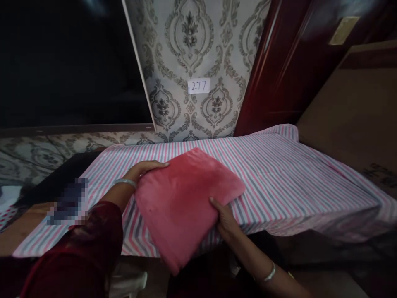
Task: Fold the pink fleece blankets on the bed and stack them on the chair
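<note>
A pink plush cushion cover, square and fairly flat, lies at a slant on the striped cloth, its near corner sticking out past the table's front edge. My left hand grips its left corner, thumb on top and the other fingers hidden underneath. On the right, near side, my right hand pinches the edge with the thumb on top; its remaining fingers are out of sight below. A bangle circles each of my wrists.
A pink, grey and white striped cloth covers the table. Behind it are a dark television, patterned wall with a "277" label, and a dark red door. A cardboard box stands right. Another person's forearm enters lower left.
</note>
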A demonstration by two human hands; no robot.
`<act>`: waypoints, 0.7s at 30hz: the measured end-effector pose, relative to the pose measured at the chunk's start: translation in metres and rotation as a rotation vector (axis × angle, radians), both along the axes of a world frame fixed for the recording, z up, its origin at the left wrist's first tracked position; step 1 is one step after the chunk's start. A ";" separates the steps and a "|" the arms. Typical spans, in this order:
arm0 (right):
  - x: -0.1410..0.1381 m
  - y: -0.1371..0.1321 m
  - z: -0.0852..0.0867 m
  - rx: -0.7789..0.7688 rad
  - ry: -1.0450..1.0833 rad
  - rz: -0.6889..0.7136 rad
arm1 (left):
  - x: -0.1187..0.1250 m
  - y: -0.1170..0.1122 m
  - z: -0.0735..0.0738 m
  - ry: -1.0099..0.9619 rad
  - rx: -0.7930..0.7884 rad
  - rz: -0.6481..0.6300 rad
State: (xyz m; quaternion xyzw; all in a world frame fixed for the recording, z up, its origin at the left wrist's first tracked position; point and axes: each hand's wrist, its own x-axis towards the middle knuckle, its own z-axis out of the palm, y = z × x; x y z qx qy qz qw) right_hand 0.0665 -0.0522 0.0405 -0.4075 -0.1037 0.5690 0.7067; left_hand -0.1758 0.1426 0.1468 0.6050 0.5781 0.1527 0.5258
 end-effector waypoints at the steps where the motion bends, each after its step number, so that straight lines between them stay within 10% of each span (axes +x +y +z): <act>1: 0.000 0.001 0.001 0.001 -0.011 -0.002 | 0.005 0.000 0.000 -0.055 -0.058 0.016; 13: 0.071 0.060 0.065 0.149 -0.201 0.095 | 0.021 0.034 0.022 -0.316 -0.045 0.066; 21: 0.088 0.096 0.001 -0.043 -0.188 0.181 | 0.020 0.025 -0.053 -0.336 -0.049 0.238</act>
